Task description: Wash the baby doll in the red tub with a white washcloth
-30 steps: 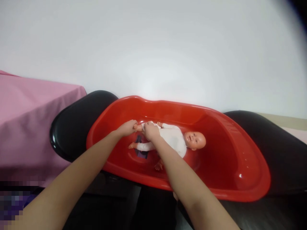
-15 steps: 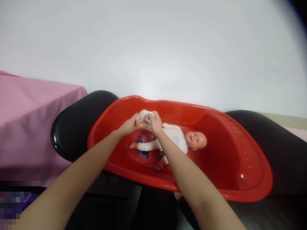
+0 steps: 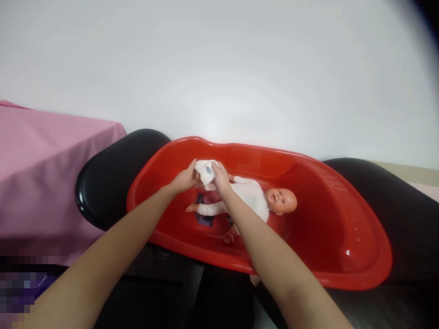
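Observation:
A baby doll [image 3: 252,194] in a white long-sleeved outfit lies on its back in a red baby bath [image 3: 318,219], head to the right. Over its far leg, a small white cloth item [image 3: 206,171] with a grey oval patch is stretched between both hands. My left hand [image 3: 186,177] pinches its left edge, close to the doll's far foot, which is mostly covered. Gripping the right edge with thumb and fingers is my right hand [image 3: 221,177]. The doll's near foot [image 3: 191,208] is bare. Whether the cloth is around the far foot or only in front of it, I cannot tell.
Dark flat pieces [image 3: 205,219] lie on the bath floor under the doll's legs. Black rounded supports stand left [image 3: 103,183] and right [image 3: 404,205] of the bath. A pink cloth-covered table [image 3: 51,169] is at the left, and a white wall [image 3: 219,68] rises behind.
The white cloth has turned and spread, so its grey patch now faces me and it covers more of the far foot. Both hands stay nearly in place. The doll's body lies as before.

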